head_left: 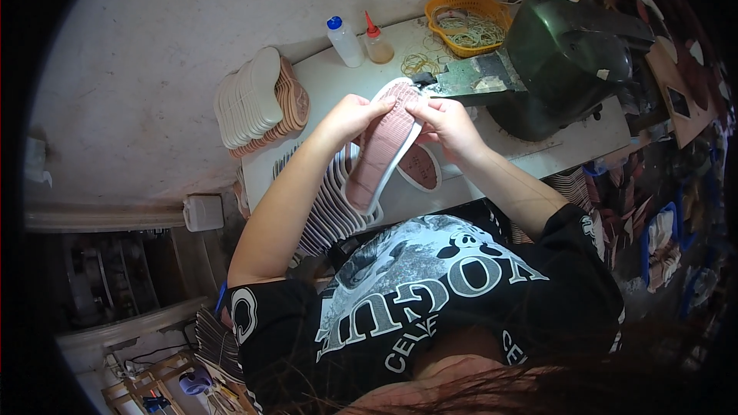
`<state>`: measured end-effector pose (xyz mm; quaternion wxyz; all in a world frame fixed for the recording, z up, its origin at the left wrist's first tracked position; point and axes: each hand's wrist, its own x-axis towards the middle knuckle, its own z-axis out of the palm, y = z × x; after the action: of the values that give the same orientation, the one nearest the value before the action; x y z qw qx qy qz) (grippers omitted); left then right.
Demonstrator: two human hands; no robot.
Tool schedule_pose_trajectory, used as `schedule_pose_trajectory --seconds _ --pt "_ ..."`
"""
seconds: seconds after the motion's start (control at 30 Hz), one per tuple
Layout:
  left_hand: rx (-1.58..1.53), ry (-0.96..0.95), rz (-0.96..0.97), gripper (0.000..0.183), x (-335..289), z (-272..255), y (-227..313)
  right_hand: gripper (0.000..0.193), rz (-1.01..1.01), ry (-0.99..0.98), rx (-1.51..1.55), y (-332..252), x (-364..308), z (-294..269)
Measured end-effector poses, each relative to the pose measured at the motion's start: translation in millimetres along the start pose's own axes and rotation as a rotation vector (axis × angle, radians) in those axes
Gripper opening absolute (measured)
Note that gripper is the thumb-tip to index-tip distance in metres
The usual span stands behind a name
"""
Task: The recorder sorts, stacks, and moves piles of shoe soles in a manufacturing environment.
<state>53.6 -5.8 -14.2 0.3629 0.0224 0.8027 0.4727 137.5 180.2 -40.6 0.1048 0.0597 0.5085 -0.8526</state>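
Observation:
A pink, ribbed shoe sole [378,155] with a white rim is held up at a slant over the white table. My left hand [355,117] is closed on its left edge near the far end, thumb on the pink face. My right hand [452,129] grips the right edge, its thumb on the same face and the fingers partly hidden behind. The sole's far tip is at the end of the green machine's arm [478,77]; whether they touch, I cannot tell. Beneath the sole, another sole [420,167], reddish with a pale rim, lies on the table.
A row of stacked soles [327,204] lies by my left forearm; white and tan soles [247,104] are piled farther left. Behind stand a blue-capped bottle [346,44], a red-nozzled bottle [378,48] and an orange basket [438,27] of pale strands. The green machine's body [550,54] fills the right.

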Motion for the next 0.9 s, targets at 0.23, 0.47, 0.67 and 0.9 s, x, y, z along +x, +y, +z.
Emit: schedule_pose_trajectory --seconds 0.23,0.47,0.67,0.9 --pt "-0.171 -0.055 -0.001 0.055 -16 23 0 0.032 0.131 -0.152 -0.334 12 -31 -15" --pt "-0.147 0.013 0.101 0.036 -20 24 -6 0.028 0.072 -0.134 -0.282 -6 -9 -22" --pt "-0.240 0.220 0.264 0.031 -11 22 -1 0.030 0.077 -0.161 -0.188 6 -11 -18" --pt "-0.262 0.181 0.141 0.038 15 3 -2 0.029 0.428 -0.203 -0.057 19 -49 -8"
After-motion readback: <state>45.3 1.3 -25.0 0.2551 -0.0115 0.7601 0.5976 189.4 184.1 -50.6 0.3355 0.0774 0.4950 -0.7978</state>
